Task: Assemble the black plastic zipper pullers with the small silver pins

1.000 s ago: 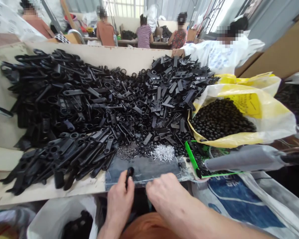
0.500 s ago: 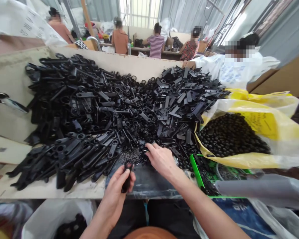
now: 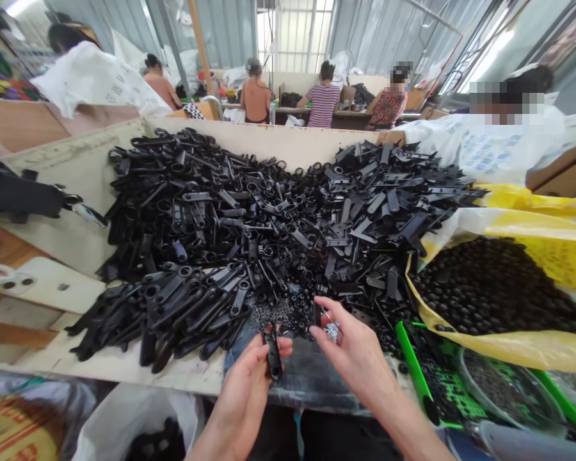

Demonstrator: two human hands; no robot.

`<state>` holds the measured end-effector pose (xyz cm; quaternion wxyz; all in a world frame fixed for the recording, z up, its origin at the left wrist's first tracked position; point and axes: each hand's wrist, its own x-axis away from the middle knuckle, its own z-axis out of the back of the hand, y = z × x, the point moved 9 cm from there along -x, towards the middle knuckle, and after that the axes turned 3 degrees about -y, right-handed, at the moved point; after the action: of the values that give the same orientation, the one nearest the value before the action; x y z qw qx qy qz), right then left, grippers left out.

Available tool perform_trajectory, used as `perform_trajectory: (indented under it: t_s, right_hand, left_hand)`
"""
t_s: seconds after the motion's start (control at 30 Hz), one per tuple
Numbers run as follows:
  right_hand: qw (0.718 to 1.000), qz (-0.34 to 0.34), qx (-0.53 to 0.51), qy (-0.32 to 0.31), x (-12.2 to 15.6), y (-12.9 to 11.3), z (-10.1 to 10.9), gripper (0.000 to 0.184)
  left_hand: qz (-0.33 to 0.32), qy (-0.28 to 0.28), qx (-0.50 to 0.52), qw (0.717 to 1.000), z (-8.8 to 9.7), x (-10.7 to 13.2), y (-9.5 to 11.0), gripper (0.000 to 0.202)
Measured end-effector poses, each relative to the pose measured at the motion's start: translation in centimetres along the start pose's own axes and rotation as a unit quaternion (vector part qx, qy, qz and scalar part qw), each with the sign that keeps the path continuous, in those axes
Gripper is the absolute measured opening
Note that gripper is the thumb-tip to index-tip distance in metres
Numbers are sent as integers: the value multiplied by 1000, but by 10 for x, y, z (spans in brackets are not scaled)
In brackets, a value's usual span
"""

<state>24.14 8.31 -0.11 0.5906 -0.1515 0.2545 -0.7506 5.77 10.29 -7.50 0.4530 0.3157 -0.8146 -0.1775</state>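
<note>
My left hand [image 3: 249, 368] is closed round a black plastic handle piece [image 3: 274, 358], which lies across the fingers with its ring end pointing away. To the right, my right hand [image 3: 358, 349] pinches a short flat black plastic piece [image 3: 317, 314] between thumb and fingers, just over the dark work mat [image 3: 312, 381]. A thin light glint shows between its fingers, too small to name. Small grey screws [image 3: 271, 315] lie beyond the left hand, and silvery small parts [image 3: 333, 331] show partly behind the right hand.
Ringed black handles [image 3: 173, 314] are heaped at left, and flat black pieces [image 3: 365, 218] at right. A yellow-edged bag [image 3: 441, 320] of black beads and a green tray [image 3: 408, 365] stand on the right. A metal-tipped tool [image 3: 24, 195] juts in from the left. Several people sit beyond.
My right hand has come back from the parts pile with the flat black piece. The handle in my left hand has turned, its long side now facing up. The view has shifted left.
</note>
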Motion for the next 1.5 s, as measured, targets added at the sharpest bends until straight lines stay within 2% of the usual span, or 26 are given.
perform_trajectory:
  t_s: [0.07,0.17,0.27,0.4,0.53,0.7,0.8,0.9,1.03,1.1,1.17,1.23,1.33,1.43,1.5]
  right_hand:
    - [997,36,-67,-15,19,-13,-3,41]
    - [987,106,-106,-49,44,-38,-16,36]
    - [983,156,-80,-46,58,-53,-27,35]
    - [983,179,-39,-27,62,-58,-31,36]
    - [983,179,-25,-11,62,-57,-29,35]
    - [983,182,-19,4,64,-59,-28,36]
    - [981,189,-19,28,66,-61,-26,37]
    - [980,194,-14,47,68,-64,-26,38]
    - [983,178,-23,35,68,-64,-25,36]
    - [987,147,-66,6,66,-57,-23,32]
    - [986,86,-141,-26,61,-41,-22,29]
    - [974,12,-222,-35,56,-22,-23,27]
    - [930,-86,-355,-50,49,-1,-40,35]
    - [858,-128,-483,-120,44,-4,-68,42]
    - [832,-114,-521,-150,41,-14,-75,39]
  left_hand:
    - [1,-19,10,1000,-6,1,-2,27]
    - [5,-37,30,999,-12,3,-6,24]
    - [4,-40,26,999,-13,5,-10,23]
    - [-4,-50,23,998,-14,8,-11,23]
    - [-7,-67,38,997,-15,9,-15,31]
    - [-25,-56,29,998,-15,12,-19,34]
    - [-29,-14,23,999,-11,16,-26,36]
    - [-47,21,-11,999,-5,17,-30,49]
    - [-78,89,-90,989,14,12,-27,64]
    - [-104,78,-155,979,16,8,-19,57]
    - [-124,19,-226,966,8,6,-13,47]
    - [-116,-36,-272,955,-1,7,-14,46]
    - [-99,-59,-297,948,-5,11,-15,49]
    - [-97,-75,-333,935,-9,18,-10,52]
    - [-94,-103,-365,920,-11,26,-5,55]
